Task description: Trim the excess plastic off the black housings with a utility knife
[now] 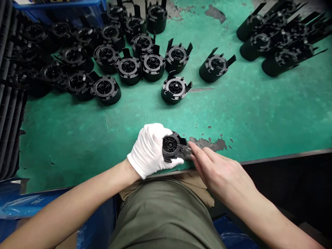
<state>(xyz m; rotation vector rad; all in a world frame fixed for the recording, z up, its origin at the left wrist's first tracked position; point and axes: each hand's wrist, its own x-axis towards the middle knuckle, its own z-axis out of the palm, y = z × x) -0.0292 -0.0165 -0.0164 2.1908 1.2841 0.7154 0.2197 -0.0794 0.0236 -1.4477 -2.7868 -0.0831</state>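
Observation:
My left hand (151,150), in a white glove, is closed around a round black plastic housing (170,144) just above the table's front edge. The housing's ribbed, ring-shaped face points up at me, and an upright tab stands on its right side. My bare right hand (218,167) comes in from the right with thumb and fingers pinched together. Between them is a thin, shiny blade-like tool (185,148) whose tip lies against the right rim of the housing. The fingers hide its handle, so its exact kind is unclear.
Several matching black housings (105,57) crowd the left and middle of the green table (135,116). Another cluster of housings (275,41) stands at the back right. A blue bin (64,14) sits at the back left, beside stacked black trays (7,103).

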